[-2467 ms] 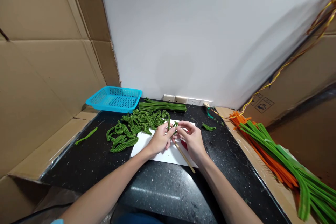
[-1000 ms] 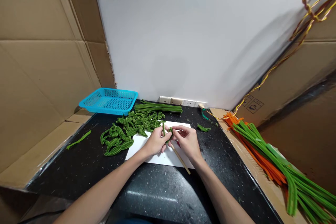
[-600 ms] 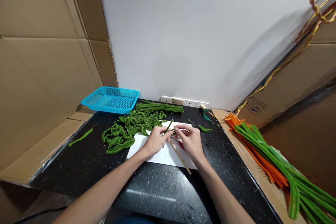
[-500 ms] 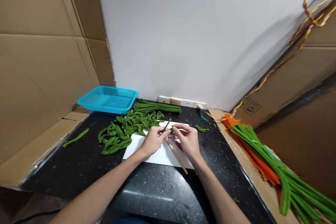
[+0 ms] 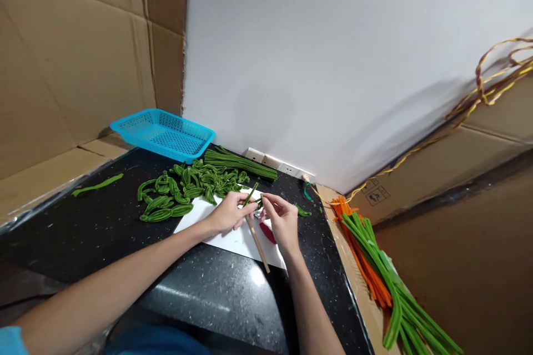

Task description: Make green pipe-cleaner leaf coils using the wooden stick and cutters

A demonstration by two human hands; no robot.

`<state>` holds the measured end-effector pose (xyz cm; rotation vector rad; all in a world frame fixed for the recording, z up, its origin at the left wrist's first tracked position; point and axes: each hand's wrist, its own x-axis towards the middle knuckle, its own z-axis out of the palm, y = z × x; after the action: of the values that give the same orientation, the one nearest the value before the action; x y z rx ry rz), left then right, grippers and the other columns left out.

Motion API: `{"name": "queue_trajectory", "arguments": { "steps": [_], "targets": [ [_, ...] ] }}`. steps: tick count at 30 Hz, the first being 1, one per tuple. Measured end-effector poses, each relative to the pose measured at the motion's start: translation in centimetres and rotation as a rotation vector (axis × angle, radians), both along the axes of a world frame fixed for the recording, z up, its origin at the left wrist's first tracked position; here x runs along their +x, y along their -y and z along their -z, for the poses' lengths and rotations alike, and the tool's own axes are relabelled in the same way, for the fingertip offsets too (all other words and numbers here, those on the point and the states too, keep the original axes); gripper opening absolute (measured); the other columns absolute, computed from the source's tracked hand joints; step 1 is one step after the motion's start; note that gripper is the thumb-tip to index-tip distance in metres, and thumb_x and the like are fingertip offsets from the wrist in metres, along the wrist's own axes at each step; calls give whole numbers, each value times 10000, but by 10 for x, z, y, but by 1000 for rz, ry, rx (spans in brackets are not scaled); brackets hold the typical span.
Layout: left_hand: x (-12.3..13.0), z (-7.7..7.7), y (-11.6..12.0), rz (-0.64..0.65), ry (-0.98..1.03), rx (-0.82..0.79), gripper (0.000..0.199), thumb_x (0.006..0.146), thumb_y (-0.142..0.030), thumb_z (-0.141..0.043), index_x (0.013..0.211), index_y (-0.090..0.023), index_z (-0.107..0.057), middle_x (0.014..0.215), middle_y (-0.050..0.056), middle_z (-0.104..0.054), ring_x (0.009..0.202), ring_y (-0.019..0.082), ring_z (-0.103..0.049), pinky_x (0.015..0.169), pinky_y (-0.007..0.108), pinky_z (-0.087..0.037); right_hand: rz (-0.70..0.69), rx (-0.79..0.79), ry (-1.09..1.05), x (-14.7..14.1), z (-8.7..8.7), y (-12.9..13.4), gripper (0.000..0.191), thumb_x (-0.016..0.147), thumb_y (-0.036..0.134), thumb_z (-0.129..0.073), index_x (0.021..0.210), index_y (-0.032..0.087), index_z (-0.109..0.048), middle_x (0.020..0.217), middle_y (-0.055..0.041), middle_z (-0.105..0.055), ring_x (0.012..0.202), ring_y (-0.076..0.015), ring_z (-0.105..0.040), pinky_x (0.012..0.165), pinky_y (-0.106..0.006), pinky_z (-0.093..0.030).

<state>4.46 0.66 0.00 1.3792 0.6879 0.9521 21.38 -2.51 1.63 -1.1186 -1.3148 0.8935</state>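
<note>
Fingers of L hand (image 5: 229, 213) & R hand (image 5: 283, 219) pinch a green chenille stem (image 5: 252, 193) over white board (image 5: 229, 241), prob. mid-shaping. Beyond, many bent loops (image 5: 200, 180) on surface (image 5: 120, 199) look done; straight bundle (image 5: 241, 165) behind seems unworked.

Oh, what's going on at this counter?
A person's left hand and right hand pinch a fuzzy green strip above a white sheet. A wooden stick slants from near the left hand past the sheet's near edge. Beyond, to the left, lies a pile of green loops, with a blue basket behind it.
</note>
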Motion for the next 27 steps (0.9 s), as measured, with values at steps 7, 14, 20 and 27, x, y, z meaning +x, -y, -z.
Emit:
{"name": "queue_trajectory", "arguments": {
  "steps": [7,14,20,27],
  "targets": [
    [-4,-2,-4,16,133,-80,483,852,-565,-745,1007,-122,-634,665,-11,-651,286,37,-441,279,138,-252,-89,-57,-12,-5,-5,2,331,814,434,-813,1022,177,-792,776,-43,-751,566,-166,-635,551,-312,-580],
    [-3,-8,2,21,123,-133,525,875,-633,-703,1065,-162,-569,616,-20,-661,263,72,-475,247,131,-234,-123,-88,-32,-9,-2,4,450,791,427,-826,1152,180,-720,782,-33,-732,613,-182,-671,609,-321,-594],
    [-4,-14,5,-41,131,-163,481,875,-614,-711,994,-176,-553,540,-46,-621,262,64,-420,260,135,-262,-38,91,222,-12,0,9,343,894,374,-755,1200,219,-736,895,-53,-738,712,-185,-694,601,-285,-574],
    [-3,-13,7,9,179,-180,434,896,-574,-706,939,-167,-562,557,-41,-603,304,35,-369,297,134,-243,98,256,364,-11,9,12,237,936,358,-716,1128,233,-775,921,-64,-761,761,-204,-721,672,-322,-603]
  ]
}}
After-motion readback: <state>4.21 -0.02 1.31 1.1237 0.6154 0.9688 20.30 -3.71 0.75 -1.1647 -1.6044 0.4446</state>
